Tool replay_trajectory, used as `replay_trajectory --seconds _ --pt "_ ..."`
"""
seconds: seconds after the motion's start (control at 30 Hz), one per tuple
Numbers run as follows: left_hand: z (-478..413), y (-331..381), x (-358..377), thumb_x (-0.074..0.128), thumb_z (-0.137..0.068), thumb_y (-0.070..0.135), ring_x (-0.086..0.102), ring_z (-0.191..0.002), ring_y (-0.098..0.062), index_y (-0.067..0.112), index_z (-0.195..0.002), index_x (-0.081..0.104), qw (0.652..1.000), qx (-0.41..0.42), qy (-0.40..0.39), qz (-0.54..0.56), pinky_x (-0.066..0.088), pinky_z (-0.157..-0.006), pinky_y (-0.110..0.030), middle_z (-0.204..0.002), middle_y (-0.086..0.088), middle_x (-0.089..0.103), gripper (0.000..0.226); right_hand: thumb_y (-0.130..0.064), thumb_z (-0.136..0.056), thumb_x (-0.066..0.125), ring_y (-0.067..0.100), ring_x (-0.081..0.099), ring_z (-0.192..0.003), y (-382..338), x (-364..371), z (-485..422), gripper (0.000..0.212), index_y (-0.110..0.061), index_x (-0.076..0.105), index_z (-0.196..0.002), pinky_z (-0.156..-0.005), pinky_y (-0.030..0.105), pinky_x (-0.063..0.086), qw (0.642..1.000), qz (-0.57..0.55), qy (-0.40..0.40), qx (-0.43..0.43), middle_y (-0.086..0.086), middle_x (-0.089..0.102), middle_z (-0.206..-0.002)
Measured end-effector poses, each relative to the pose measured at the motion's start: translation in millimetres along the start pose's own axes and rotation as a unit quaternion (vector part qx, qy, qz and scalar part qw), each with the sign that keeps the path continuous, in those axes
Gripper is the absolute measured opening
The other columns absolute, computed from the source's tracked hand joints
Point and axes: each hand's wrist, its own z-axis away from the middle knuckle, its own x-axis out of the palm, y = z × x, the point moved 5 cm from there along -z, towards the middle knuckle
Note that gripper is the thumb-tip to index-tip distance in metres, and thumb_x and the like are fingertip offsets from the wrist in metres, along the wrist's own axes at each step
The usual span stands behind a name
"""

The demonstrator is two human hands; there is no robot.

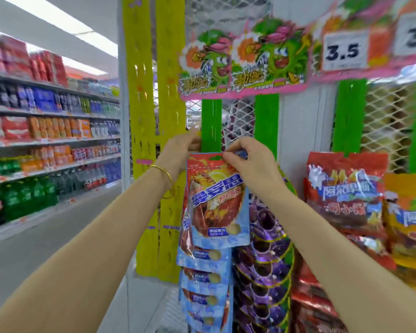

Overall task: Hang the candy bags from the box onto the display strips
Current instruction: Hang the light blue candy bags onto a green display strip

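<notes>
Green plastic was the target: the strip (211, 123) ran down from under the cartoon header card (244, 61), and the candy bag (217, 200) was held flat against it at its lowest bare stretch, just above the bags already hung (203, 272). That placing made sense, since the column filled from the bottom up and the next free hook sat right there.

The right hand (251, 162) pinched the bag's top edge, fingers curled over it near the hang hole, likely so the hole could be steered onto a hook. The left hand (181, 150), a gold bangle (165, 175) on its wrist, gripped the strip's left edge behind the bag, which I judged was to keep the flimsy strip from swinging away under the push. Whether the hole had caught a hook yet, I couldn't tell; fingers covered the spot.

Beside it, a purple column (264, 248) hung on the next green strip, red bags (344, 188) further right under the 3.5 price card (344, 50). Bare yellow strips (154, 116) stood to the left, drinks shelves (51, 140) beyond. The box was out of sight.
</notes>
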Motion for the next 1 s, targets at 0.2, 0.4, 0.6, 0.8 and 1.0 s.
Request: replay_trajectory --seconds 0.2,0.4,0.6,0.8,1.0 --pt "-8 -9 0 0.063 -0.081 0.045 0.066 -0.086 -0.029 0.007 -0.102 0.064 0.998 -0.037 -0.042 0.019 0.05 -0.09 -0.044 -0.093 -0.011 0.071 0.044 -0.014 -0.092 0.057 0.009 0.042 -0.073 12 18 -30 0.011 -0.011 0.049 -0.085 -0.055 0.004 0.033 0.999 0.037 0.01 0.026 -0.01 0.042 -0.074" --pt "-10 -13 -1 0.063 -0.086 0.014 0.061 -0.074 -0.022 0.015 -0.081 0.059 1.0 -0.005 -0.007 -0.028 0.05 -0.088 -0.044 -0.08 -0.008 0.065 0.007 -0.014 -0.09 0.059 0.012 0.042 -0.076 13 25 -31 0.015 -0.012 0.047 -0.082 -0.057 0.021 0.024 0.995 0.082 0.047 0.014 -0.007 0.042 -0.071" --pt "-13 -18 -4 0.064 -0.085 0.018 0.065 -0.086 -0.027 0.013 -0.093 0.063 0.999 -0.015 0.0 -0.034 0.052 -0.089 -0.044 -0.097 -0.016 0.069 0.009 -0.011 -0.091 0.057 0.015 0.041 -0.073 18 27 -25 0.014 -0.01 0.045 -0.083 -0.056 0.023 0.023 0.996 0.08 0.037 0.022 -0.005 0.041 -0.071" --pt "-9 -19 -6 0.062 -0.087 0.019 0.066 -0.087 -0.024 0.007 -0.107 0.062 0.999 -0.017 0.009 -0.034 0.053 -0.087 -0.042 -0.103 -0.014 0.068 0.023 -0.013 -0.091 0.058 0.011 0.04 -0.068 27 33 -13 0.017 -0.01 0.044 -0.082 -0.053 0.026 0.026 0.996 0.075 -0.008 0.04 -0.008 0.04 -0.07" --pt "-5 -17 -6 0.062 -0.088 0.02 0.062 -0.079 -0.016 0.021 -0.088 0.061 0.998 0.003 0.031 -0.045 0.054 -0.086 -0.041 -0.086 -0.003 0.065 0.002 -0.016 -0.092 0.057 0.003 0.036 -0.062 31 34 -12 0.017 -0.01 0.044 -0.084 -0.054 0.01 0.034 0.995 0.089 -0.023 0.046 -0.008 0.04 -0.071"
